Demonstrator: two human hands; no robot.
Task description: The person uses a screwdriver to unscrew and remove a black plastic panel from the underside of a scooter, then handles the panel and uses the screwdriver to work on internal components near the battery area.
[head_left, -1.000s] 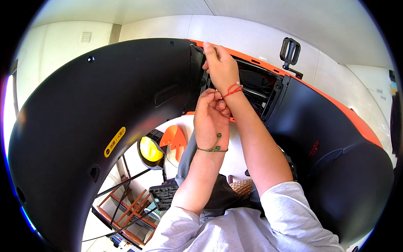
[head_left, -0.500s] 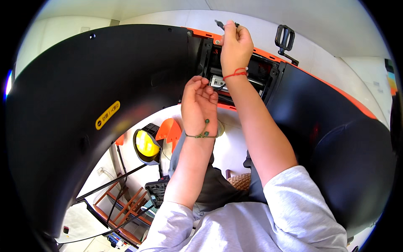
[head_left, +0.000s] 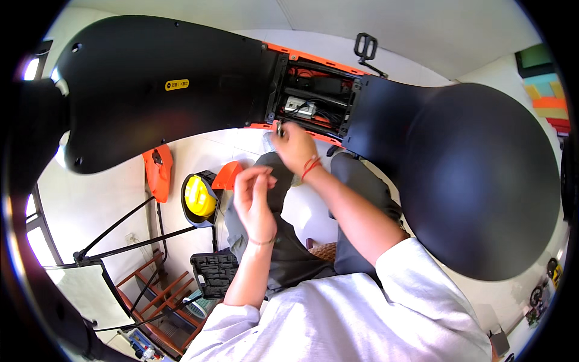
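Note:
A long black vehicle body (head_left: 223, 90) with orange edging stretches across in front of me. Midway along it an open compartment (head_left: 307, 95) exposes black cables and a silver metal box (head_left: 300, 107). My right hand (head_left: 295, 148), closed round a small dark piece (head_left: 280, 129) too blurred to name, is at the compartment's near edge. Closer to me and to the left, my left hand (head_left: 254, 202) is raised above my leg. Its fingers are loosely bent and apart, with nothing visible in them.
A black pedal (head_left: 365, 46) sticks up beyond the body. To the lower left are an orange panel (head_left: 158, 174), a black container with a yellow item (head_left: 199, 196), an open black tool case (head_left: 214, 274) and a wooden chair (head_left: 160, 292). A round black seat (head_left: 482, 181) fills the right.
My right hand has come from the body's far edge back to its near side, still holding a small dark item. My left hand has drawn back from the compartment. My view has shifted.

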